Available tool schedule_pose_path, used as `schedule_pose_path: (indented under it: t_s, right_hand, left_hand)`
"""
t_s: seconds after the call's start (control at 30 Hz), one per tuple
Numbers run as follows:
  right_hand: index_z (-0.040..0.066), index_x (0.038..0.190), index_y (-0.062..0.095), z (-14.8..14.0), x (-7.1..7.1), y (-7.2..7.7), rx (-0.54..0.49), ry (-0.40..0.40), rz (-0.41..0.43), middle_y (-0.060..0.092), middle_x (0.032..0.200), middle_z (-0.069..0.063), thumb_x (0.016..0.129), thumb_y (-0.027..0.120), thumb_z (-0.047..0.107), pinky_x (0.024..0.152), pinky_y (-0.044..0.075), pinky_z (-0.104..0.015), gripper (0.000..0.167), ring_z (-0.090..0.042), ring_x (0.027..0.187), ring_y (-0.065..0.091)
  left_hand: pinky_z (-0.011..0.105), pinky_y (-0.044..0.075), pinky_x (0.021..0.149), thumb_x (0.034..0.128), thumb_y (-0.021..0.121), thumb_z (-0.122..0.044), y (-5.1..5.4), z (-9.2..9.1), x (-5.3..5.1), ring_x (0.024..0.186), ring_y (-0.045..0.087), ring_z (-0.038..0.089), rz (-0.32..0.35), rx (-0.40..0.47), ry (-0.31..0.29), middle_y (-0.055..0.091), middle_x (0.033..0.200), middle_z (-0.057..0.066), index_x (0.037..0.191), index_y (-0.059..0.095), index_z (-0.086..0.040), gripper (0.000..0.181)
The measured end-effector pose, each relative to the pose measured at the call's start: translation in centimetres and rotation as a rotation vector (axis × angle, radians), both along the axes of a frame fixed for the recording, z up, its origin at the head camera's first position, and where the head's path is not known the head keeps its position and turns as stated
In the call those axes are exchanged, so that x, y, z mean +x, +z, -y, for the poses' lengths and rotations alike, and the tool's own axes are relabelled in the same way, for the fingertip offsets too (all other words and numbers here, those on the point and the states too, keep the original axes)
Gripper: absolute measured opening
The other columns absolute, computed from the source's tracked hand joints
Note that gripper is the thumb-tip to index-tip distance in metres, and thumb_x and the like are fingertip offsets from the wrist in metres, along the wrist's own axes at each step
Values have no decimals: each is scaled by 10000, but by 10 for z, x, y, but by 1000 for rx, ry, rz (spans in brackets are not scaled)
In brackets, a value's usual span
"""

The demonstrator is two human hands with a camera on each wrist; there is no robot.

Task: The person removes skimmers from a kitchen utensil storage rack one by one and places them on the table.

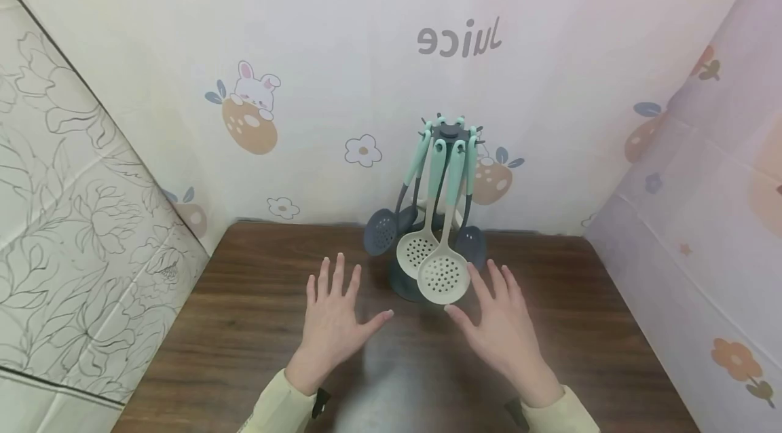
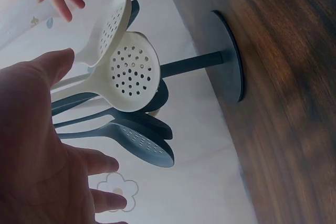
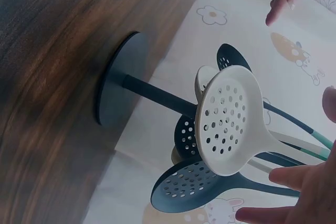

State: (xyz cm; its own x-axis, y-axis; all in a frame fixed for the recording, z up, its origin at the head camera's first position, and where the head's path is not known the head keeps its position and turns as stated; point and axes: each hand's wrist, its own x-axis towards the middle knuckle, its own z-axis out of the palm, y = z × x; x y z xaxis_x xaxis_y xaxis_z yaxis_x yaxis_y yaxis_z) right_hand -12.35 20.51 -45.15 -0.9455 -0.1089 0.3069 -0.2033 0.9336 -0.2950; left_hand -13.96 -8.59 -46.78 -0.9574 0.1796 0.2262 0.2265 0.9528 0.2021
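Note:
A dark stand (image 1: 450,132) holds several hanging utensils with mint green handles at the table's back. Two cream slotted ladles, the nearer one (image 1: 443,275) lowest, hang in front; a dark slotted one (image 1: 381,232) is on the left, another dark one (image 1: 471,246) on the right. Its round base (image 2: 229,59) stands on the table. My left hand (image 1: 332,328), fingers spread, is left of the utensils and holds nothing. My right hand (image 1: 504,331), fingers also spread, is just right of the nearer cream ladle; whether a fingertip touches it I cannot tell.
The brown wooden table (image 1: 256,351) spreads under both hands. Behind it hangs a pale cloth (image 1: 318,46) printed with rabbits, fruit and flowers. Patterned panels, one with line-drawn flowers (image 1: 104,229), close in the left and right sides.

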Motion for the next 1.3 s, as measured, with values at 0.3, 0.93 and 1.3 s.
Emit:
schedule_pose_path:
  t_s: [0.3, 0.93, 1.3]
  right_hand:
    - [117, 1514, 406, -1, 0, 0, -26, -23, 32, 326, 1538, -258, 919, 583, 613, 906, 416, -715, 795, -489, 1400, 270]
    - [120, 1525, 384, 0, -2, 7, -87, -55, 61, 369, 1520, -234, 956, 535, 590, 888, 440, -693, 753, -470, 1355, 355]
    - [140, 1538, 366, 3, -6, 18, -129, -50, 77, 415, 1497, -211, 963, 438, 654, 945, 413, -678, 775, -436, 1344, 388]
  left_hand:
    - [595, 70, 1162, 818, 391, -868, 0, 0, 0, 1501, 54, 384, 4, 0, 2, 158, 1638, 171, 1524, 412, -142, 1013]
    - [606, 96, 1157, 825, 387, -864, -3, 0, 1, 1478, 160, 410, -18, -16, -2, 232, 1614, 186, 1496, 459, -128, 998]
    - [616, 215, 1122, 830, 489, -807, -8, 1, 2, 1410, 307, 423, 11, -5, -23, 398, 1522, 204, 1421, 551, -116, 911]
